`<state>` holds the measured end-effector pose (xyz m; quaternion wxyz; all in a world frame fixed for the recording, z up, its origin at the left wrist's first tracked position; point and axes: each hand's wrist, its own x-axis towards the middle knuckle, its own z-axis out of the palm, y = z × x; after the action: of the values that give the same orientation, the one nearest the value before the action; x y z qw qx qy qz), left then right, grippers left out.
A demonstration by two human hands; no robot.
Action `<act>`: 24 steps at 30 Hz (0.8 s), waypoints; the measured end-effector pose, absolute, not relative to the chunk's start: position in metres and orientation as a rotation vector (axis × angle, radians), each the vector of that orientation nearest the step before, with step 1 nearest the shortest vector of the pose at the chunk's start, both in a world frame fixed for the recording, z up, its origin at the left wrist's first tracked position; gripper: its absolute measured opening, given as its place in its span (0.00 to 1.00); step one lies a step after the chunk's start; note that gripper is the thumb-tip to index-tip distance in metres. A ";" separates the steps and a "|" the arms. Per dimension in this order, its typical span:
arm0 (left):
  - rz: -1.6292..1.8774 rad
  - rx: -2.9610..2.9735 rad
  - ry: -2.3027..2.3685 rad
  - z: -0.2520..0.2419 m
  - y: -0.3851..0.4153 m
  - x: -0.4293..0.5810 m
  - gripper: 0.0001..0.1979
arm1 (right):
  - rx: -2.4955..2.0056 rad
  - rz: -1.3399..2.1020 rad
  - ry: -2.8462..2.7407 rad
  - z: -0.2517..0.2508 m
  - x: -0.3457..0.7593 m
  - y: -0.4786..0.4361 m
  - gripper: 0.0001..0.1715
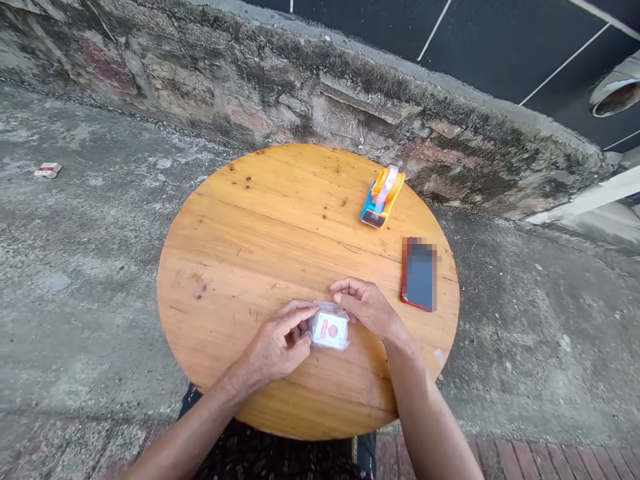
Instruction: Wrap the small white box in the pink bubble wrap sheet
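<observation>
A small white packet with red marks, wrapped in clear plastic, lies near the front of a round wooden table. My left hand grips the packet's left side with curled fingers. My right hand pinches the plastic at its top right corner. Both forearms reach in from the bottom of the view.
An orange and blue tape dispenser stands at the table's far right. A dark phone in a red case lies right of my right hand. A rough stone wall runs behind. A small red and white box lies on the concrete ground, left.
</observation>
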<state>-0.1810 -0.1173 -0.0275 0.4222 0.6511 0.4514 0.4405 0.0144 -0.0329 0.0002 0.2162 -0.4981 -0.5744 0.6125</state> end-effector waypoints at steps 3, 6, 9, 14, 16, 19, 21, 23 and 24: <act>1.117 1.634 1.142 -0.027 -0.118 -0.180 0.25 | -1.379 1.568 -1.642 -0.004 0.012 -0.036 0.08; 1.120 1.641 1.164 -0.027 -0.120 -0.178 0.24 | -1.357 1.469 -1.650 -0.006 0.008 -0.040 0.08; 1.125 1.652 1.183 -0.025 -0.123 -0.176 0.25 | -1.360 1.351 -1.643 -0.007 0.003 -0.047 0.08; 1.109 1.661 1.238 -0.020 -0.126 -0.174 0.24 | -1.408 1.151 -1.656 -0.009 -0.003 -0.056 0.08; 1.093 1.662 1.233 -0.017 -0.127 -0.175 0.25 | -1.408 1.147 -1.658 -0.010 -0.004 -0.057 0.09; 1.054 1.659 1.248 -0.016 -0.131 -0.174 0.30 | -1.408 1.145 -1.658 -0.011 -0.003 -0.056 0.08; 1.042 1.675 1.289 -0.017 -0.133 -0.172 0.32 | -1.401 1.152 -1.659 -0.011 -0.002 -0.056 0.08; 1.035 1.721 1.324 -0.019 -0.135 -0.171 0.31 | -1.389 1.169 -1.660 -0.011 -0.001 -0.055 0.08; 1.032 1.754 1.332 -0.020 -0.135 -0.170 0.29 | -1.382 1.179 -1.661 -0.010 -0.001 -0.055 0.07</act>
<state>-0.1704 -0.1350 -0.0197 0.3473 0.6763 0.5135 0.3980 -0.0009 -0.0549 -0.0102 0.3336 -0.5294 -0.6361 0.4515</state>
